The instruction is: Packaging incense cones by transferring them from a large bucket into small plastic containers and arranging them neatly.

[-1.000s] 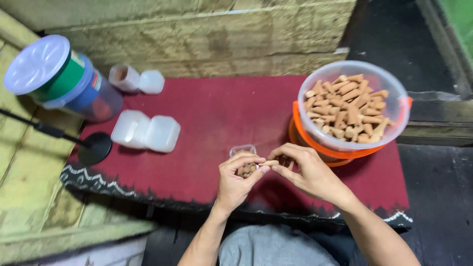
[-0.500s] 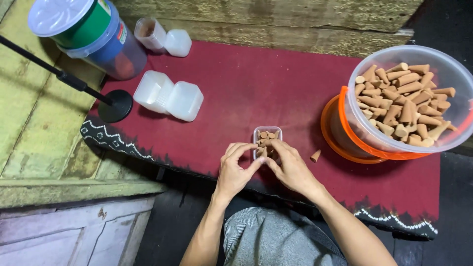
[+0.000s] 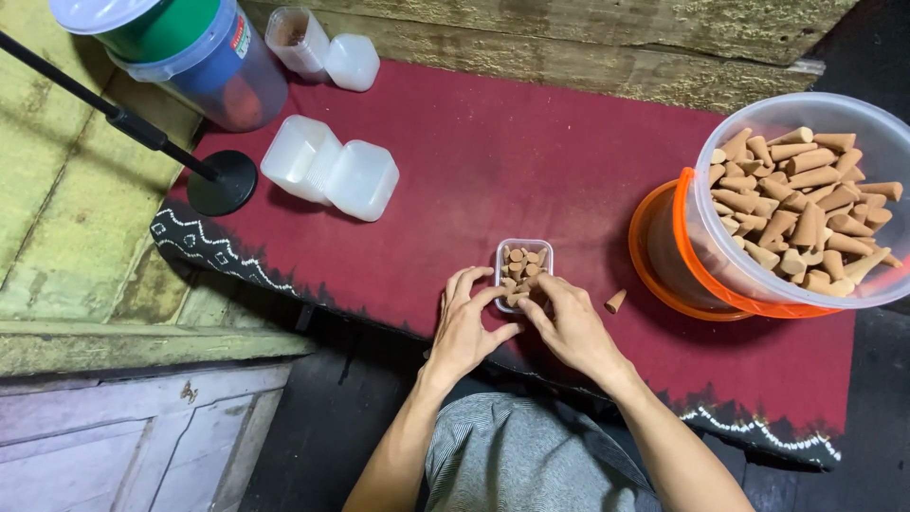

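A small clear plastic box [image 3: 523, 260] stands on the dark red cloth [image 3: 531, 161], holding several brown cones packed upright. My left hand [image 3: 466, 324] touches the box's near left corner with its fingertips. My right hand [image 3: 572, 324] rests against the near right side, fingers curled over the cones at the box's front edge. One loose brown cone [image 3: 616, 301] lies on the cloth just right of my right hand. A clear bucket [image 3: 806, 204] full of the same cones stands at the right, beside an orange rim.
Empty clear boxes [image 3: 330, 173] lie at the left of the cloth, two more small containers [image 3: 324, 47] at the back. A large lidded tub [image 3: 185, 47] stands at the far left. A black stand base [image 3: 221, 183] with a rod sits on the cloth's left edge.
My hands have come down from in front of me onto the small box on the cloth. The view has swung left and closer, so the bucket sits further right.
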